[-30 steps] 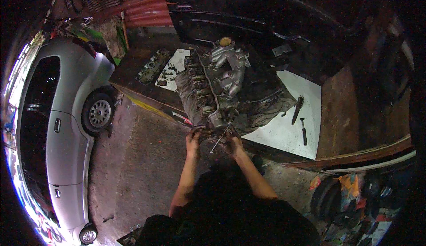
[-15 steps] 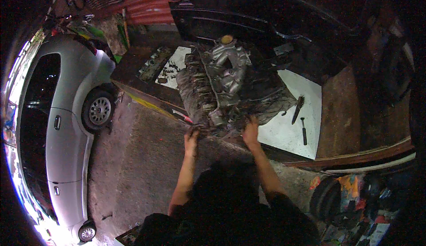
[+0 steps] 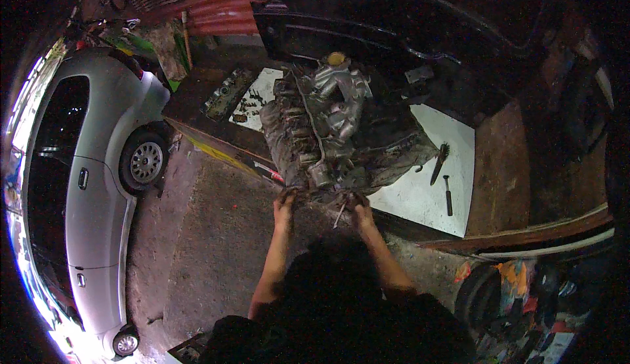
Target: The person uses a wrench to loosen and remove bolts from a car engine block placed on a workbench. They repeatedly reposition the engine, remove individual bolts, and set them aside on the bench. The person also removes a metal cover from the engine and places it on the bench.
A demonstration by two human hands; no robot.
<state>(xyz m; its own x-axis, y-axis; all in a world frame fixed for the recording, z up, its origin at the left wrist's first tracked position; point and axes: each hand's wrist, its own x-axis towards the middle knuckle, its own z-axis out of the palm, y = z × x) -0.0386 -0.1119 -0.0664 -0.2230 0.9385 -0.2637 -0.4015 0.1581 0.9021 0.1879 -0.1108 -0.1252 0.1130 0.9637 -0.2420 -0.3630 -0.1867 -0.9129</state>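
Note:
A grimy car engine (image 3: 328, 128) lies on a low workbench (image 3: 499, 187) in front of me, its near end at the bench edge. My left hand (image 3: 285, 204) reaches up to the engine's near left corner and touches it. My right hand (image 3: 359, 212) is at the near right corner, closed on a thin metal tool (image 3: 339, 215) that points down and left. Both hands are dark with grease. What the fingertips touch is hidden in shadow.
A white sheet (image 3: 426, 187) on the bench carries a brush (image 3: 438, 164) and a small hammer-like tool (image 3: 447, 193). Small parts lie on a second white sheet (image 3: 252, 98) at the back left. A silver car (image 3: 79, 187) stands to my left on the concrete floor.
My hands drew apart half a second ago, the right one up onto the engine's side; now both are back close together at the engine's near end.

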